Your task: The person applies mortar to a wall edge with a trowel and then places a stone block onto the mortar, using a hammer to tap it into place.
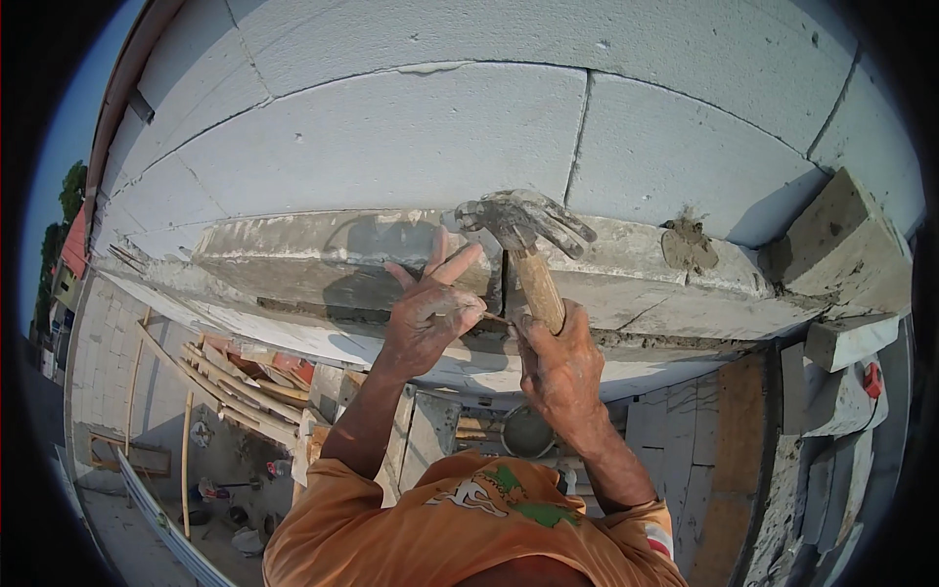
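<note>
My right hand (565,377) is closed around the wooden handle of a claw hammer (541,286). Its dark, mortar-smeared metal head points away from me, over a grey concrete ledge (577,279) along the block wall. To the left, my left hand (423,321) pinches a thin, nail-like piece (496,318) between thumb and forefinger, its other fingers spread. That piece reaches toward my right hand; whether its tip touches anything is unclear. Just under the hammer head, a dark vertical gap splits the ledge.
White block wall (421,137) rises ahead. A mortar lump (690,245) sits on the ledge, with a tilted concrete block (841,245) at its right end. Below are wooden poles (235,391), a round bucket (528,432) and a red-and-black tool (871,380) on stacked blocks.
</note>
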Demonstrator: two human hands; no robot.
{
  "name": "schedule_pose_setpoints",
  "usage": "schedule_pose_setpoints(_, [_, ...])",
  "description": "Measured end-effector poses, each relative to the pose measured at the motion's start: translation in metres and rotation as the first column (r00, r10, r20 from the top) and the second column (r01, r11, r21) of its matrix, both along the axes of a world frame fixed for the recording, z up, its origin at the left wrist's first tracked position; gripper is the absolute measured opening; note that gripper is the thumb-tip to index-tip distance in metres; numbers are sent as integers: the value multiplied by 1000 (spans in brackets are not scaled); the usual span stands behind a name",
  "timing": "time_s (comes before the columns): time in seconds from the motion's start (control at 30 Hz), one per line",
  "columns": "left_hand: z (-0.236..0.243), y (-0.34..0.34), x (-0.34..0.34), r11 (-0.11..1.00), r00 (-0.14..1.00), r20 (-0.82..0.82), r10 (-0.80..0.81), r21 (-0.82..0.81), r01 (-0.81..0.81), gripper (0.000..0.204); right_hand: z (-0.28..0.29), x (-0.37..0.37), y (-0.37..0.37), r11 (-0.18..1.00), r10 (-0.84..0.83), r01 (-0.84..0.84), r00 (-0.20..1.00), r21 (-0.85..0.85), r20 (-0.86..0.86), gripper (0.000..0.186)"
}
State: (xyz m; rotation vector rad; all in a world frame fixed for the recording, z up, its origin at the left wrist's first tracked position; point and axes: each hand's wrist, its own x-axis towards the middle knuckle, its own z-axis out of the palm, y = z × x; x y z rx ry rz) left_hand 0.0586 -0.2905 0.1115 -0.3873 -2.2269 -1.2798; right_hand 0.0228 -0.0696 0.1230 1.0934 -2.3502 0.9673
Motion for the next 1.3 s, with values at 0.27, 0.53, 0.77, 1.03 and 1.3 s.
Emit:
schedule_pose_setpoints(0.27, [-9, 31, -17, 937, 949, -30, 312, -154, -313, 49, 14, -24, 29, 986, -158, 150, 981, -74, -112, 31])
schedule_pose_setpoints(0.53, [-5, 12, -33, 772, 905, -302, 299, -482, -416, 43, 35, -39, 40, 957, -287, 290, 920, -29, -266, 33])
schedule_pose_setpoints(0.77, [9, 11, -30, 874, 945, -164, 283, -361, -325, 45, 30, -45, 30, 948, -274, 309, 915, 78, -295, 33])
schedule_pose_setpoints(1.03, [15, 14, -31, 886, 955, -218, 200, -377, -271, 45, 45, -47, 19, 923, -106, 273, 859, 272, -501, 14])
schedule_pose_setpoints(1.3, [13, 5, -32, 926, 975, -176, 132, -329, -185, 19, 75, -48, -4, 866, 103, 186, 841, 463, -531, 14])
